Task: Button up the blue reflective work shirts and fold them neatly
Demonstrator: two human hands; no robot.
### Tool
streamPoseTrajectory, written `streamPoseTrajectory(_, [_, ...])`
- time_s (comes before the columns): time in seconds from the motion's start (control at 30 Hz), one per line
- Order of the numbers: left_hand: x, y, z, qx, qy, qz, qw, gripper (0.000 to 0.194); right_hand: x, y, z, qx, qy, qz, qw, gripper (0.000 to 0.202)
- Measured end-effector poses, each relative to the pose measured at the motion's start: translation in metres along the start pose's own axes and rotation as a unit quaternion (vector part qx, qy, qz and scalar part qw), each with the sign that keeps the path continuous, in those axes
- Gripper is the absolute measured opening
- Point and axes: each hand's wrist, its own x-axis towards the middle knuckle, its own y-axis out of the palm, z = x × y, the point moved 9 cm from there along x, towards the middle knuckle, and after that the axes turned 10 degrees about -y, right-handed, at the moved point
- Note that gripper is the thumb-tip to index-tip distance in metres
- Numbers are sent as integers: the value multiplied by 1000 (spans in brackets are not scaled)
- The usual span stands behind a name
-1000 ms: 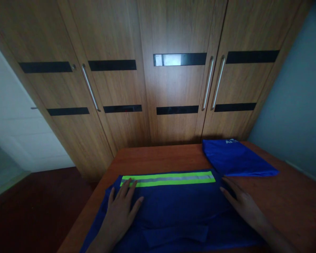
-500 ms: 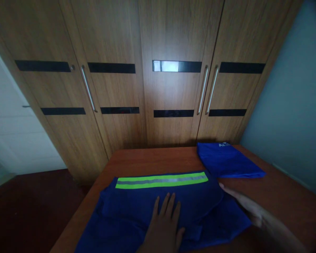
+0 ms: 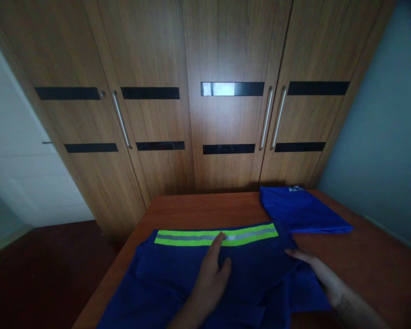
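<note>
A dark blue work jacket [image 3: 178,269] lies partly folded on the brown table, with a yellow-green and grey reflective strip [image 3: 250,234] along its far edge. My left hand [image 3: 210,276] rests on the middle of the jacket, fingers stretched forward and thumb apart, its fingertip at the strip. At the jacket's right edge is my right hand [image 3: 320,269], its thumb on top of the cloth and its other fingers mostly hidden under or behind the fabric. Just beyond the right hand lies a brighter blue folded garment [image 3: 301,212] with white lettering.
The brown table [image 3: 198,208] stands against a wooden wardrobe [image 3: 157,119] with metal handles and black inlays. On the left are a white door [image 3: 34,178] and dark red floor [image 3: 55,265]. A pale wall [image 3: 380,160] runs along the right side.
My left hand has turned from palm down with spread fingers to more on its side, and reaches forward onto the strip. The right hand has shifted slightly at the jacket's edge. The view has shifted slightly.
</note>
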Motion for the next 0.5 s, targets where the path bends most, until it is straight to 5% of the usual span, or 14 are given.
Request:
streamPoseTrajectory(0.1, [32, 4, 18, -217, -81, -33, 972, 61, -9, 16, 9, -7, -14, 4, 1000, 35])
streamPoseTrajectory(0.2, [50, 11, 36, -324, -146, -61, 933, 59, -14, 32, 20, -22, -63, -6, 998, 39])
streamPoseTrajectory(0.37, [53, 18, 42, -398, -171, -58, 899, 58, -21, 56, 39, -29, -146, -25, 989, 51])
streamPoseTrajectory(0.5, [35, 4, 21, -368, -133, -51, 919, 53, -22, 65, 58, -60, -188, -49, 979, 42])
